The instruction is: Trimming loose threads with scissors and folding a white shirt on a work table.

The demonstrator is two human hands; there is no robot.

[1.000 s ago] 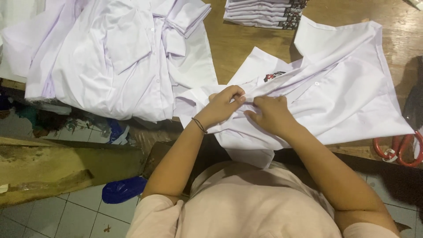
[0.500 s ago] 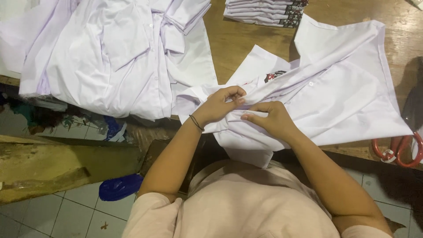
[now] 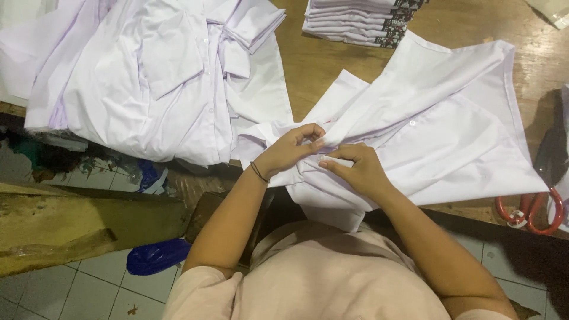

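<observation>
- We are looking down at a wooden desk where we are working a white shirt; the shirt is lying spread on the desk's near right part, with its lower edge hanging over the desk's front edge towards our lap.
- Our left hand is curling over a bunched fold of the shirt near its left end; its grip is closing together on that fabric, thumb and fingers pinching the cloth.
- Our right hand is sitting just beside the left one, the fingertips nearly touching; its grip is likewise clamping on the same gathered fold, with the thumb pointing towards the left hand.
- A thin dark bracelet is circling our left wrist.
- A small white button is showing on the shirt's placket, to the right of our hands.
- A heap of white shirts is lying unfolded on the desk's left part, spilling over its front edge.
- A stack of folded white garments is resting at the far side of the desk, well apart from our hands.
- Red-handled scissors are lying at the desk's right edge, near the shirt's corner.
- A blue bag is lying on the tiled floor below, beside wooden planks.
</observation>
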